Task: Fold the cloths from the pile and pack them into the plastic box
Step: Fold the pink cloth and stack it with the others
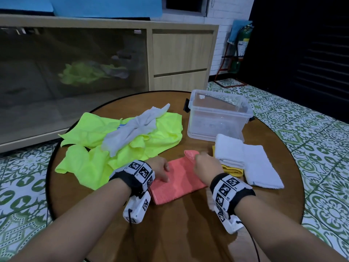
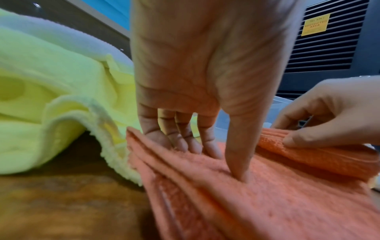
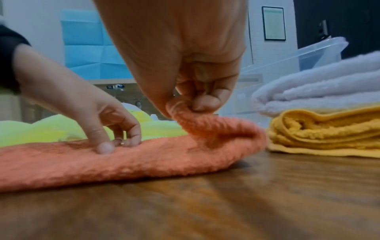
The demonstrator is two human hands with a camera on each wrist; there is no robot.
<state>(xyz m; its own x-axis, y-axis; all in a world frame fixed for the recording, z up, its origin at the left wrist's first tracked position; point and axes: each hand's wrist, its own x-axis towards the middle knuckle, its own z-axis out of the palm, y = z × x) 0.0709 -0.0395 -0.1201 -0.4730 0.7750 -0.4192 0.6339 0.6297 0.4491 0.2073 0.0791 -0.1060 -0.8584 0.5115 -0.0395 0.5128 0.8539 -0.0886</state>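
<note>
A coral cloth (image 1: 179, 178) lies partly folded on the round wooden table (image 1: 170, 233), in front of me. My left hand (image 1: 162, 171) presses its left part flat with straight fingers (image 2: 238, 170). My right hand (image 1: 204, 163) pinches the cloth's right end (image 3: 185, 113) and holds it lifted and curled over. A pile of neon yellow cloths (image 1: 90, 148) with a grey-white cloth (image 1: 132, 131) on top lies to the left. The clear plastic box (image 1: 217, 114) stands empty at the back right.
Folded white towels (image 1: 245, 159) rest on a folded yellow cloth (image 1: 232, 170) just right of my right hand, close to the box. A wooden cabinet (image 1: 179, 53) stands behind the table. Green patterned floor tiles (image 1: 311, 148) surround it.
</note>
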